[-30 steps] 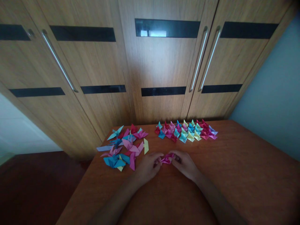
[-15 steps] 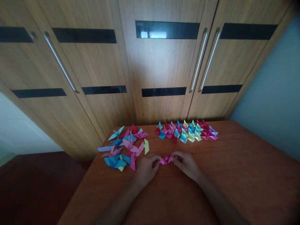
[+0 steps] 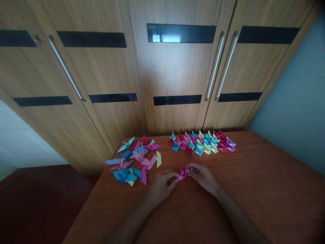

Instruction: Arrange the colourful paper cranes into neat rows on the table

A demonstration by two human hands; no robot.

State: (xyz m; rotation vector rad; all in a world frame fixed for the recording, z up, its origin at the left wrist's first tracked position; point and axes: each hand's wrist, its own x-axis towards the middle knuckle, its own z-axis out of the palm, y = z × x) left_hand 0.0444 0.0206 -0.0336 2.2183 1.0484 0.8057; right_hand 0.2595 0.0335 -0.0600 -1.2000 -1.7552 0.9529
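A small pink origami piece (image 3: 183, 174) is held between my two hands, just above the table. The fingertips of my left hand (image 3: 164, 183) pinch its left, lower corner. On the opposite side, my right hand (image 3: 203, 177) pinches the upper right corner between thumb and finger. The piece sits tilted, its right end higher than its left. Left of my left hand lies a loose pile of folded paper pieces (image 3: 142, 157) in pink, blue, red and yellow. Beyond my hands stand rows of small pointed origami pieces (image 3: 199, 148) in many colours.
The brown wooden table (image 3: 264, 189) reaches back to a wardrobe (image 3: 175, 71) with metal handles and dark strips. A pale wall (image 3: 297, 112) rises on the right. The table's left edge drops off to a dark floor (image 3: 43, 200).
The pink origami piece has turned and shifted slightly right, its left end now lower. My left hand has moved right and a little nearer to me; my right hand has shifted slightly right.
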